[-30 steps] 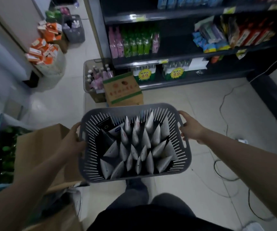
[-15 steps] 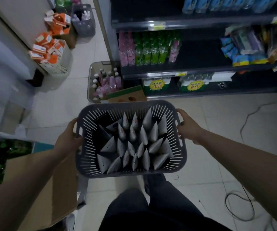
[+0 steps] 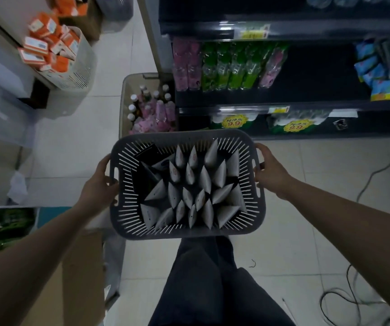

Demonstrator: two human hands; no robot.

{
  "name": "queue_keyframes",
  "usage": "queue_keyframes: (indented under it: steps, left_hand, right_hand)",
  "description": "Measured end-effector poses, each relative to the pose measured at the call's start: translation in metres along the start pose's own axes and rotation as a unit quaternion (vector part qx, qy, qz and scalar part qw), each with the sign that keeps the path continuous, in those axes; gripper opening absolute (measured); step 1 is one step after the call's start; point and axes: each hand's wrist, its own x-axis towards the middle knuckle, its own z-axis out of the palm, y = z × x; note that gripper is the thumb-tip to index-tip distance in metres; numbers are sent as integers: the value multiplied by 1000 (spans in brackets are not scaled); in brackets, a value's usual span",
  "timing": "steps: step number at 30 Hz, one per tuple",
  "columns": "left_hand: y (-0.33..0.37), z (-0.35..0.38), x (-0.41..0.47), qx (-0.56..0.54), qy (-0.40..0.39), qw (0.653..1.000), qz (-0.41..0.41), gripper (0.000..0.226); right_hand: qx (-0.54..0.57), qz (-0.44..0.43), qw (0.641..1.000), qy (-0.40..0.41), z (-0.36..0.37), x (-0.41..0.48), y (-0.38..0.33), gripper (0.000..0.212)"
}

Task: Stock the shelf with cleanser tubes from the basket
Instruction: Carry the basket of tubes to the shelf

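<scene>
I carry a grey slotted plastic basket in front of me at waist height. Several white cleanser tubes stand in it with their crimped ends up, and a few dark tubes lie at its left side. My left hand grips the basket's left handle and my right hand grips the right handle. The dark shelf unit stands just ahead, its middle shelf bare between the green bottles and the blue packs.
A crate of pink bottles sits on the floor left of the shelf. A basket of orange boxes is at the far left, a cardboard box by my left leg, and cables trail on the floor at right.
I have walked closer to the shelf with the basket held in both hands. The cardboard box by the crate has dropped out of sight behind the basket.
</scene>
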Motion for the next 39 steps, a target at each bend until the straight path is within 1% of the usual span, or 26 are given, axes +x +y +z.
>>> queue_keyframes:
  steps: [10,18,24,30,39]
  left_hand:
    - [13,11,102,3,4,1000,-29,74]
    - [23,14,150,9,-11,1000,-28,76]
    - [28,14,169,5,-11,999,-38,76]
    - [29,13,170,-3,-15,999,-39,76]
    - [29,9,172,7,-28,999,-37,79]
  right_hand:
    - [-24,26,999,15,7,102,-25,75]
    - [-39,26,998,38,14,145,-31,76]
    - [-37,15,998,43,14,169,-34,76]
    - [-27,37,998,40,13,177,-35,78]
    - [-83,24,995,40,14,171,-42,83]
